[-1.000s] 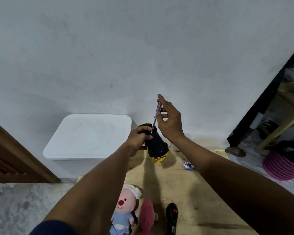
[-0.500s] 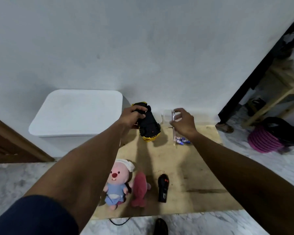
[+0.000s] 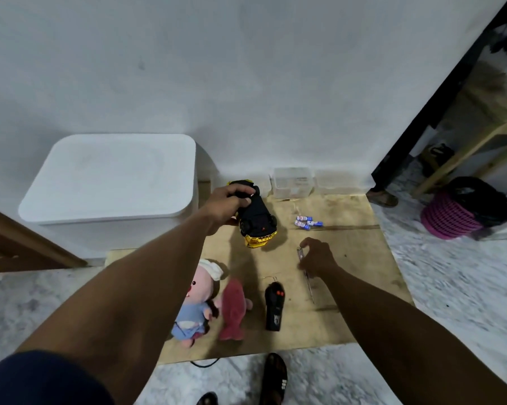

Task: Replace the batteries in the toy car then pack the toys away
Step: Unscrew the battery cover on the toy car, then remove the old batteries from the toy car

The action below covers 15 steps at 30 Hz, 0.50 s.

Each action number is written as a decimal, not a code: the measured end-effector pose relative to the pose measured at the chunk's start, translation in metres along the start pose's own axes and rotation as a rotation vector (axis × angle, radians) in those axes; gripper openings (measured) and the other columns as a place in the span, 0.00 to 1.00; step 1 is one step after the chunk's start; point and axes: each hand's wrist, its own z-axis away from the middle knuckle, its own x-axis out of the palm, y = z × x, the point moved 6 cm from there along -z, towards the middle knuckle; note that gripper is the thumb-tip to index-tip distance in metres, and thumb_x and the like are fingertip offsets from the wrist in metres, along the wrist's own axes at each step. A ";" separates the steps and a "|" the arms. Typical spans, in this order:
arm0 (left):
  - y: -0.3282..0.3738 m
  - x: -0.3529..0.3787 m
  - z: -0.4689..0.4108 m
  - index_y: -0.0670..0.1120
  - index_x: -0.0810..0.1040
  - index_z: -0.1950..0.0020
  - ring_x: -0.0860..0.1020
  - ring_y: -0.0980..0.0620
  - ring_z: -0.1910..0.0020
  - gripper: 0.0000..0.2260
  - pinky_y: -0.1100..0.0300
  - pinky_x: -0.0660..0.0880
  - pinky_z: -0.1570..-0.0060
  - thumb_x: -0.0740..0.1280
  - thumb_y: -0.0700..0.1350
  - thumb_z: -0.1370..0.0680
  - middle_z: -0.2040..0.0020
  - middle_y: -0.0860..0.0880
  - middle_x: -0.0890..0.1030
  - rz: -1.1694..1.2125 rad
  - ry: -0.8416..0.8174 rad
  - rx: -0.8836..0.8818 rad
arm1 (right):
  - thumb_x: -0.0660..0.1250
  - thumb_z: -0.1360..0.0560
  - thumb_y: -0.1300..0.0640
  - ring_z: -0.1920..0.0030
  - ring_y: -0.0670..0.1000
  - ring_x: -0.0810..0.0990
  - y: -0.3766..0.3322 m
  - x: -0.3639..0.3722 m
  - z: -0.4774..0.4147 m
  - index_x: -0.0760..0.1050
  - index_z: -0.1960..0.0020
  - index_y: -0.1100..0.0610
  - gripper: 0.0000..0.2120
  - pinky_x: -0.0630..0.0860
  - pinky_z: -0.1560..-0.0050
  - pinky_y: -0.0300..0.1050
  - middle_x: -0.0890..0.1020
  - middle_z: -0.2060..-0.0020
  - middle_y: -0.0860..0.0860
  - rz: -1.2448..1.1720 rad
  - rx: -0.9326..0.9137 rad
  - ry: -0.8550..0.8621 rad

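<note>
Plywood board [image 3: 348,287] on marble floor, against a white wall. Left hand [image 3: 226,204] curls round the upturned car [image 3: 258,226], held over the board; roof hidden. Right hand [image 3: 316,258] pinches a blurred screwdriver [image 3: 310,287], handle largely covered. Batteries [image 3: 307,223] lie just beyond.

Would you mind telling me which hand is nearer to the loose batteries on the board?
Right. The right hand, holding the screwdriver, is just on the camera side of the batteries; the left hand is farther off to their left, gripping the toy car.
</note>
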 end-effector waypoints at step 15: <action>0.022 -0.005 0.008 0.51 0.74 0.44 0.73 0.44 0.55 0.13 0.53 0.75 0.61 0.57 0.35 0.20 0.50 0.45 0.76 0.115 0.012 -0.045 | 0.69 0.24 0.60 0.56 0.49 0.80 -0.166 -0.073 0.039 0.81 0.47 0.51 0.08 0.79 0.54 0.46 0.82 0.55 0.46 -0.279 -0.684 0.255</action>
